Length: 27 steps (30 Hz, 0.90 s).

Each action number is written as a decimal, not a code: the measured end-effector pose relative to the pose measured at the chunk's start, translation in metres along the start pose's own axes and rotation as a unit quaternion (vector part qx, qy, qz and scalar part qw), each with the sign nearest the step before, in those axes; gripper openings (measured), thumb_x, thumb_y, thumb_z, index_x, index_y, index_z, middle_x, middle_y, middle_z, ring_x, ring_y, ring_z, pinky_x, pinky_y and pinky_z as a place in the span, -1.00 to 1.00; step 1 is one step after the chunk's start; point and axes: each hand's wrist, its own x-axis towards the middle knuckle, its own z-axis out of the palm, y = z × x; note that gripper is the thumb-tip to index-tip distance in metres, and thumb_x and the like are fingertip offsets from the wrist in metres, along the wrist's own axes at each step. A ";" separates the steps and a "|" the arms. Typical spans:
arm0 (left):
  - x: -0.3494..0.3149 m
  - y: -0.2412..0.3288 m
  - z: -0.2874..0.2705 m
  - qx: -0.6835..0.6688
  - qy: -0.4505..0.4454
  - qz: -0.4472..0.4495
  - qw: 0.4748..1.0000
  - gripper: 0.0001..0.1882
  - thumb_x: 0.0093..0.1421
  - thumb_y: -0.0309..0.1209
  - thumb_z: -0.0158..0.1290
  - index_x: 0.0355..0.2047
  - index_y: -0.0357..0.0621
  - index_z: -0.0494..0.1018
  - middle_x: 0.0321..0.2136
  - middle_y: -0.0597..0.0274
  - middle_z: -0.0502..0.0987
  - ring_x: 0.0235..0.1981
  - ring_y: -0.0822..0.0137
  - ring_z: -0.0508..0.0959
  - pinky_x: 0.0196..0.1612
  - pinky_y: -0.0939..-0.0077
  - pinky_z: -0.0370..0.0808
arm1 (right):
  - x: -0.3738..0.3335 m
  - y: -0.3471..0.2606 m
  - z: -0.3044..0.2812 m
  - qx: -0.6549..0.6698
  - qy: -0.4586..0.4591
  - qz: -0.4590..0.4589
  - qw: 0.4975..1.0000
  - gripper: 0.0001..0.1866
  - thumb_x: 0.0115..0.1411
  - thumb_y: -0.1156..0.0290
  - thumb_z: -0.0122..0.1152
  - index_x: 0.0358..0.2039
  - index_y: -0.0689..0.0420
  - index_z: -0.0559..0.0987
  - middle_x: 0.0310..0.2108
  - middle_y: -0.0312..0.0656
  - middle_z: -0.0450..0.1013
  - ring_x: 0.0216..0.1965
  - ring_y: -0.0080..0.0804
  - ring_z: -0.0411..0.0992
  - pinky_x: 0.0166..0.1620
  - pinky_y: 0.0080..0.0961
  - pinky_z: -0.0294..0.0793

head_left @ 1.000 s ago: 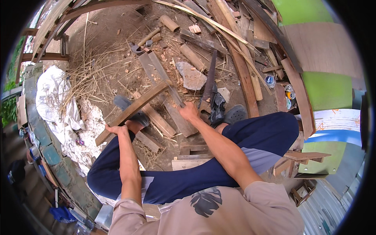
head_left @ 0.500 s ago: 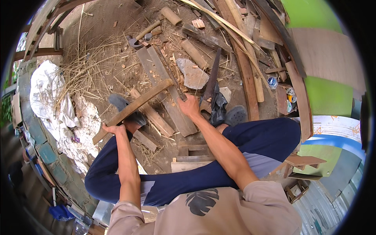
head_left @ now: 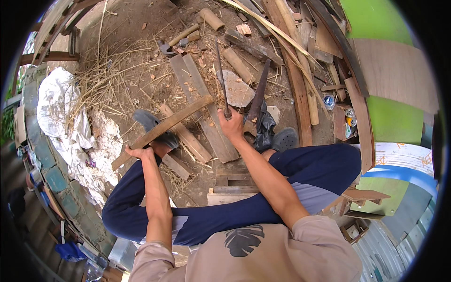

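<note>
Left hand (head_left: 141,152) wrapped round the near end of a wooden batten (head_left: 181,118), which slants above a dark shoe (head_left: 146,120) and crosses over a flat board (head_left: 221,141) — a loose hold could let it twist. Right hand (head_left: 231,126), closed on the handle of a long, thin dark tool (head_left: 222,80) pointing away — one slip might swing it into the batten.
</note>
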 end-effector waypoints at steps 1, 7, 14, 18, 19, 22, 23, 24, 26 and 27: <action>-0.007 0.002 0.004 0.005 -0.007 0.001 1.000 -0.35 0.04 0.13 -0.10 -0.10 -0.18 0.33 -0.23 0.02 0.46 -0.18 0.06 0.44 -0.03 0.02 0.38 | -0.002 0.016 0.003 -0.062 -0.049 0.062 0.995 -0.66 0.08 0.18 0.18 -0.48 0.26 0.56 -0.60 0.03 0.47 -0.51 -0.07 0.47 -0.36 -0.21 0.40; -0.012 0.004 0.008 0.007 0.004 0.011 1.000 -0.40 0.02 0.15 -0.08 -0.25 -0.19 0.33 -0.42 0.05 0.45 -0.27 0.11 0.45 -0.07 0.07 0.38 | -0.002 0.037 0.004 -0.135 -0.063 0.082 0.985 -0.66 0.05 0.19 0.21 -0.41 0.28 0.56 -0.57 0.05 0.48 -0.49 -0.09 0.47 -0.32 -0.24 0.41; -0.001 0.002 0.001 0.006 -0.011 -0.013 1.000 -0.43 0.05 0.11 -0.09 -0.16 -0.11 0.29 -0.30 0.12 0.42 -0.23 0.13 0.45 -0.05 0.11 0.38 | -0.014 0.063 0.008 -0.138 -0.065 0.087 0.984 -0.66 0.05 0.16 0.19 -0.41 0.23 0.58 -0.55 0.08 0.50 -0.45 -0.01 0.51 -0.31 -0.20 0.44; -0.001 0.001 0.009 -0.005 -0.003 0.014 1.000 -0.51 0.05 0.11 -0.09 -0.43 -0.11 0.29 -0.53 0.14 0.42 -0.38 0.15 0.46 -0.16 0.18 0.39 | -0.015 0.083 0.007 -0.143 -0.053 0.089 0.984 -0.64 0.04 0.15 0.21 -0.44 0.25 0.56 -0.62 0.05 0.46 -0.53 -0.07 0.49 -0.38 -0.22 0.40; -0.004 0.001 0.007 -0.001 0.007 0.013 1.000 -0.51 0.06 0.11 -0.09 -0.43 -0.12 0.29 -0.52 0.14 0.43 -0.38 0.15 0.46 -0.15 0.18 0.39 | -0.016 0.072 0.003 -0.125 -0.068 0.095 0.985 -0.64 0.03 0.15 0.21 -0.40 0.24 0.57 -0.57 0.07 0.48 -0.47 -0.06 0.51 -0.33 -0.22 0.42; -0.004 0.001 0.002 0.003 0.009 0.009 1.000 -0.50 0.05 0.12 -0.09 -0.45 -0.12 0.30 -0.51 0.13 0.44 -0.38 0.14 0.46 -0.13 0.18 0.39 | -0.011 0.017 -0.006 -0.064 -0.062 0.068 0.994 -0.65 0.03 0.18 0.18 -0.34 0.23 0.60 -0.51 0.06 0.51 -0.38 -0.08 0.54 -0.25 -0.25 0.47; -0.005 0.001 0.005 0.003 0.011 0.008 1.000 -0.50 0.05 0.12 -0.09 -0.46 -0.12 0.30 -0.51 0.12 0.44 -0.37 0.14 0.46 -0.13 0.18 0.39 | -0.015 0.014 -0.006 -0.040 -0.033 0.033 0.998 -0.67 0.03 0.20 0.17 -0.36 0.25 0.59 -0.55 0.01 0.50 -0.41 -0.12 0.54 -0.27 -0.28 0.47; -0.007 0.002 0.006 0.004 0.013 0.007 1.000 -0.50 0.05 0.12 -0.10 -0.47 -0.12 0.30 -0.51 0.12 0.44 -0.37 0.14 0.46 -0.13 0.18 0.39 | -0.019 0.014 -0.006 -0.016 -0.004 -0.003 1.000 -0.69 0.04 0.23 0.15 -0.39 0.26 0.59 -0.59 -0.05 0.50 -0.44 -0.16 0.54 -0.29 -0.32 0.48; 0.003 0.003 -0.002 -0.002 -0.011 -0.020 1.000 -0.50 0.05 0.12 -0.10 -0.48 -0.12 0.30 -0.52 0.11 0.44 -0.37 0.14 0.45 -0.13 0.18 0.39 | -0.032 0.049 -0.003 -0.106 -0.106 0.169 0.974 -0.69 0.06 0.22 0.16 -0.41 0.26 0.57 -0.62 -0.04 0.46 -0.50 -0.18 0.51 -0.34 -0.31 0.44; 0.008 0.000 -0.002 -0.011 -0.025 -0.033 0.999 -0.50 0.05 0.12 -0.10 -0.49 -0.12 0.30 -0.52 0.11 0.44 -0.37 0.15 0.45 -0.13 0.18 0.39 | -0.033 0.067 -0.001 -0.149 -0.153 0.247 0.945 -0.69 0.07 0.22 0.16 -0.42 0.26 0.57 -0.64 -0.04 0.44 -0.52 -0.18 0.50 -0.36 -0.31 0.42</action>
